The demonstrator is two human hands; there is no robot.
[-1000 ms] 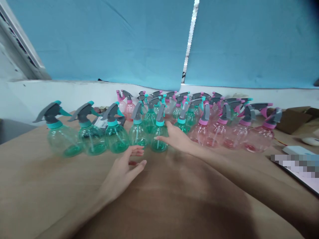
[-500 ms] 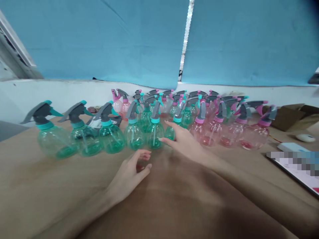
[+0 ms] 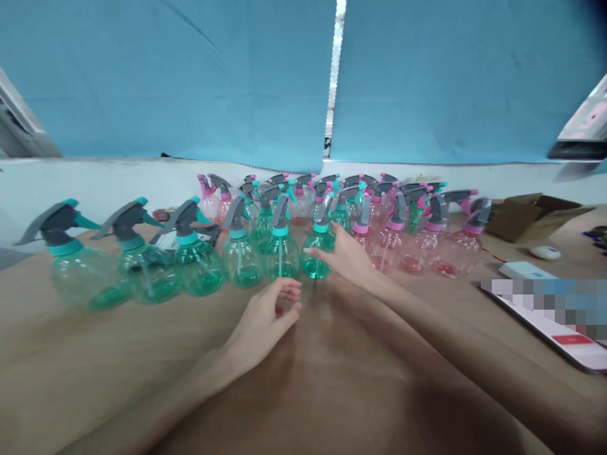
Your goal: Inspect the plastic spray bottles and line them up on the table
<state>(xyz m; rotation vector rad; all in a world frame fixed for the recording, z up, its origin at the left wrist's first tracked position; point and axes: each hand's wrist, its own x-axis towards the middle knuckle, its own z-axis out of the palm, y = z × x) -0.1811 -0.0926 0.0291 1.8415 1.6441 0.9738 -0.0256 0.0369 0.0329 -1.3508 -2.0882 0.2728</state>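
My right hand (image 3: pixel 351 256) is at a green spray bottle (image 3: pixel 317 268) with a turquoise collar and grey trigger head. Its thumb lies across the front of the bottle and the fingers go round the right side, partly hidden. My left hand (image 3: pixel 265 319) is just above the table, loosely curled, with thumb and fingers apart and nothing between them. Closest to it is another green spray bottle (image 3: pixel 282 256) in the front row. More green bottles, such as a darker one (image 3: pixel 199 265), extend to the left. Pink spray bottles (image 3: pixel 417 249) continue the row to the right.
Behind the front row stand several more pink and green spray bottles, up to a white wall (image 3: pixel 109 180) below blue cloth (image 3: pixel 165 82). To the right are an open cardboard box (image 3: pixel 516 218), a white mouse (image 3: pixel 545 253), a white box (image 3: pixel 526 270) and a tablet-like screen (image 3: pixel 545 325).
The view has turned slightly right. My right hand has drawn back a little, so the green bottle at its thumb shows more fully. My left hand has moved slightly right, towards the front row.
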